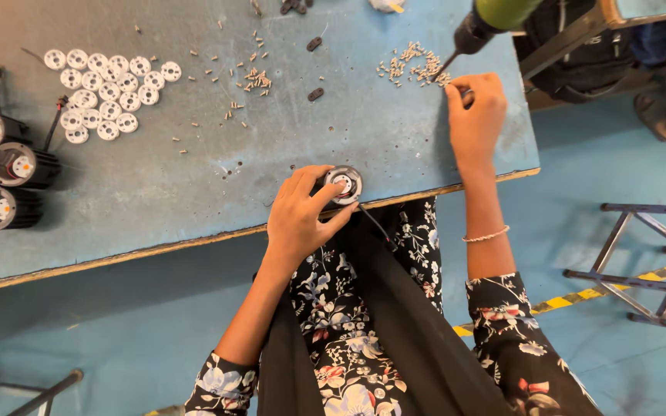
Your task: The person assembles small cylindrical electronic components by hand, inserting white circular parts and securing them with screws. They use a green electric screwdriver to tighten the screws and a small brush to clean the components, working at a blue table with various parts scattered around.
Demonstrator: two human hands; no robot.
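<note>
Left hand (299,219) is gripping a round lamp housing (344,184) at the table (194,192) edge, fingers curled around it. Right hand (475,115), fingers pinched shut, is picking at the screws (412,65) at 1 o'clock, under the driver (478,27). Finished housings (11,166) are lying at 9 o'clock; white discs (105,92) are waiting at 10 o'clock.

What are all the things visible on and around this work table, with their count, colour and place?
Round lamp housing: one, black with white centre, near table edge, in the left hand.
Finished housings: several, black, far left edge.
White discs: many, upper left of table.
Screw pile: many, pale metal, upper right; loose screws scattered mid-table.
Electric screwdriver: one, green and black, hanging over the pile.
Table: one, worn blue top.
Metal stool frame: one, dark, floor at right.
Left hand: grips the housing.
Right hand: fingertips at the screw pile.
</note>
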